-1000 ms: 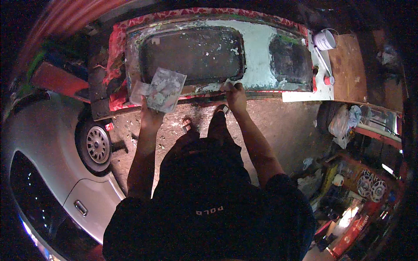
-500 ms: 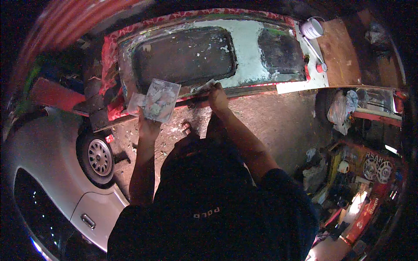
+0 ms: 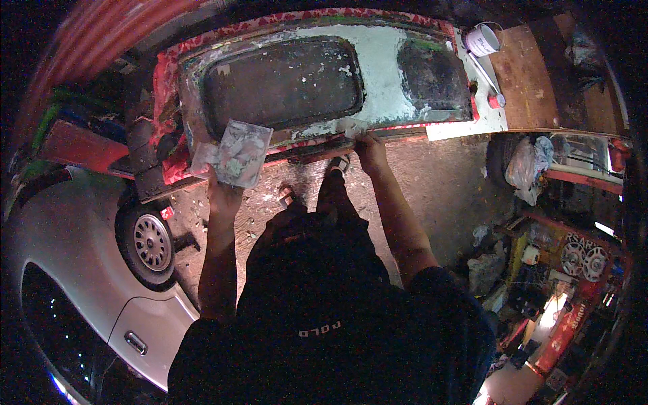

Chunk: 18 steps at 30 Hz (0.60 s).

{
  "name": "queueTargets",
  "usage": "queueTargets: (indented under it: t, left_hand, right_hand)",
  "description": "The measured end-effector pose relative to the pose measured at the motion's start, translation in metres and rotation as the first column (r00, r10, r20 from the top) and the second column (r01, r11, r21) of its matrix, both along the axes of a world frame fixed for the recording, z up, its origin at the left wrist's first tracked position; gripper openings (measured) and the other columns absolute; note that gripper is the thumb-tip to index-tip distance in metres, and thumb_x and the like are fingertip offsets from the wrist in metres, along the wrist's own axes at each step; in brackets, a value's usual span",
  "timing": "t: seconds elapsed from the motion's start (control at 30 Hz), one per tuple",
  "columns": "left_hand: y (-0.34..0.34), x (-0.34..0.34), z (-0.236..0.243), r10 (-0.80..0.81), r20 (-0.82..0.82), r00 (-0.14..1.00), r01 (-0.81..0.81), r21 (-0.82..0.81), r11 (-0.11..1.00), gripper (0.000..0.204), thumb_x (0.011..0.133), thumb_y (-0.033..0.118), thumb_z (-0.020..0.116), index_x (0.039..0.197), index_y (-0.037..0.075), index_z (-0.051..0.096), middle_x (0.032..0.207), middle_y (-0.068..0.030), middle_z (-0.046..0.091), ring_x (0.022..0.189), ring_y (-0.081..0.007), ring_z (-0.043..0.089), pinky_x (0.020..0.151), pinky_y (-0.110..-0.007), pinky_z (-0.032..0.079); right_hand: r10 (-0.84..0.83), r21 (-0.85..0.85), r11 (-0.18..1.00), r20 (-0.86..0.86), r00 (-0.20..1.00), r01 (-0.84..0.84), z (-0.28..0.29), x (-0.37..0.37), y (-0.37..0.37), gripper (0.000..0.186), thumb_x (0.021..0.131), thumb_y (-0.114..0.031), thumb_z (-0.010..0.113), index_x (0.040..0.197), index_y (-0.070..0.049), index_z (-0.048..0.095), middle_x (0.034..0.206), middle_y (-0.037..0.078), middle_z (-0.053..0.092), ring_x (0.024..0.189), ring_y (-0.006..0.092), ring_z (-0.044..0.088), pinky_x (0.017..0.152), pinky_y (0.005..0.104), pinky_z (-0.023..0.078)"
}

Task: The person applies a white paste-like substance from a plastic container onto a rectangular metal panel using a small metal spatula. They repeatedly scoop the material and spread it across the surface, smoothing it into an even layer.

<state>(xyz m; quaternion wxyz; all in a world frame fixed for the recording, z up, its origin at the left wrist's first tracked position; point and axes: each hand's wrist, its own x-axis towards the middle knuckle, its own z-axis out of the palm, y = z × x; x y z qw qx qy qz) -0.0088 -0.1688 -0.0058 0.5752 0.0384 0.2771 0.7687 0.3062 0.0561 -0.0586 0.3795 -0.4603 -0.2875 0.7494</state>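
Observation:
A large vehicle body panel (image 3: 381,74) lies flat in front of me, with pale green-white patches around two dark recessed areas. My left hand (image 3: 225,194) is closed around the handle side of a square, translucent plastic board (image 3: 244,154), smeared with whitish and greenish paste. The board is tilted at the panel's near left edge. In my right hand (image 3: 371,154) is a small, pale spreader (image 3: 352,127), pinched between the fingers. Its blade is at the near edge of the panel, just below the pale strip; whether it touches cannot be told.
Red patterned cloth (image 3: 163,94) sticks out beneath the panel. A white bucket (image 3: 482,40) stands at the far right, by a wooden board (image 3: 523,81). A silver car (image 3: 81,229) is close on my left. Cluttered parts and a red-edged bench (image 3: 574,324) lie at right.
My right hand has moved right along the panel's near edge with the spreader. The left hand and board have shifted slightly left. My right-side foot now shows below the panel.

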Motion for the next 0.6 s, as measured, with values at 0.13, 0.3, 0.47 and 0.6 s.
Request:
queueTargets:
  t: [0.13,0.3,0.47,0.6]
  left_hand:
    - [0.003,0.003,-0.004,-0.053,0.080,0.995,0.052,0.017,0.999,0.062,0.097,0.048,0.036,0.142,0.005,0.030,0.143,-0.0122,0.039,0.131,-0.0290,0.038,0.108,-0.047,0.033]
    - [0.017,0.015,0.008,-0.049,0.083,0.995,0.054,-0.057,0.997,0.064,0.097,0.050,0.036,0.142,0.005,0.030,0.143,-0.0120,0.039,0.131,-0.0290,0.038,0.109,-0.047,0.032]
    - [0.043,0.026,0.044,-0.068,0.102,0.992,0.075,-0.065,0.995,0.070,0.094,0.057,0.038,0.142,0.007,0.030,0.143,-0.0099,0.039,0.131,-0.0279,0.038,0.108,-0.046,0.033]
    - [0.054,0.030,0.073,-0.117,0.090,0.989,0.113,0.046,0.993,0.070,0.093,0.058,0.037,0.142,0.008,0.030,0.143,-0.0089,0.039,0.131,-0.0279,0.039,0.107,-0.046,0.034]
  right_hand:
    - [0.007,-0.020,1.000,-0.030,1.000,-0.008,0.018,-0.011,-0.007,0.017,0.082,-0.002,0.059,0.098,0.003,0.060,0.082,0.009,0.061,0.072,0.0175,0.060,0.063,0.0297,0.050]
    - [0.044,0.064,0.997,0.044,0.998,-0.047,0.075,-0.039,-0.024,0.022,0.079,0.001,0.062,0.101,0.005,0.060,0.088,0.012,0.064,0.075,0.0193,0.063,0.067,0.0293,0.052]
    - [0.116,0.221,0.967,0.075,0.990,-0.130,0.142,-0.068,-0.037,0.015,0.078,0.005,0.062,0.093,0.002,0.059,0.088,0.011,0.065,0.080,0.0200,0.065,0.073,0.0314,0.053]
    - [0.075,0.593,0.749,0.366,0.928,-0.295,0.170,-0.086,-0.049,0.014,0.079,0.005,0.063,0.092,0.001,0.060,0.096,0.010,0.065,0.087,0.0183,0.064,0.079,0.0299,0.051]
